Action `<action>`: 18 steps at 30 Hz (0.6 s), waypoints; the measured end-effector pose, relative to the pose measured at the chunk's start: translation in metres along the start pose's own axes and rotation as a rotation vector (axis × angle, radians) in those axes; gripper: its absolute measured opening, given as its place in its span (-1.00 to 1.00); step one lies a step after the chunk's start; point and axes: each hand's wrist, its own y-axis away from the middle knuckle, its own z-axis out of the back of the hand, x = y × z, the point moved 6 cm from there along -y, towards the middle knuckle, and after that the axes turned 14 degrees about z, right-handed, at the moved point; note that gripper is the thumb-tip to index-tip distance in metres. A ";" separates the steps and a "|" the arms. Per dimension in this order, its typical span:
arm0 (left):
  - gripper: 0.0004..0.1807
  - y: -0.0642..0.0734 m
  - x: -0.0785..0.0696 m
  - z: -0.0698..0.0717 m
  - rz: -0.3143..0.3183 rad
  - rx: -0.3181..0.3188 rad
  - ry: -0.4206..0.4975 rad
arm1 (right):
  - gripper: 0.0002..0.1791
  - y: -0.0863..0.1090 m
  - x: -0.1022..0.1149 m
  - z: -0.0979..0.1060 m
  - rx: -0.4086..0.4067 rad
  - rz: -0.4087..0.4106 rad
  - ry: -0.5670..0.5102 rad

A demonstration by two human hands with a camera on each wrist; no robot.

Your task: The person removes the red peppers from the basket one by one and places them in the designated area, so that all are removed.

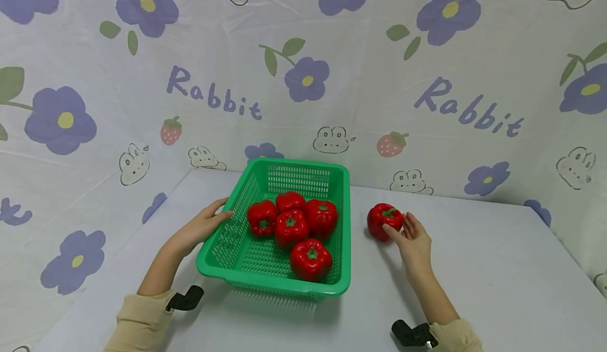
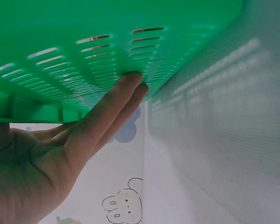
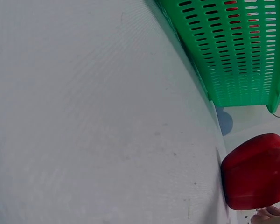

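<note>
A green perforated plastic basket [image 1: 345,225] stands in the middle of the table, with several glossy red bell peppers [image 1: 291,228] inside. My left hand [image 1: 207,225] grips its left side, thumb over the rim. In the left wrist view, the fingers [image 2: 109,109] lie against the slotted outer wall. Right of the basket, another red bell pepper [image 1: 381,220] with a green stem sits on the table. My right hand [image 1: 414,244] holds it from the right between thumb and fingers. In the right wrist view, only fingertips show beside that pepper [image 3: 254,175].
The table [image 1: 498,273] has a white surface. Behind it and on the left hangs a pale curtain [image 1: 360,78] printed with flowers, rabbits and strawberries. A black device [image 1: 187,298] is strapped to the left wrist, and another black device [image 1: 411,334] to the right.
</note>
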 end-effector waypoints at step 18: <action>-0.31 0.000 -0.001 0.000 -0.005 0.004 0.003 | 0.00 0.001 0.020 0.005 -0.032 0.004 0.017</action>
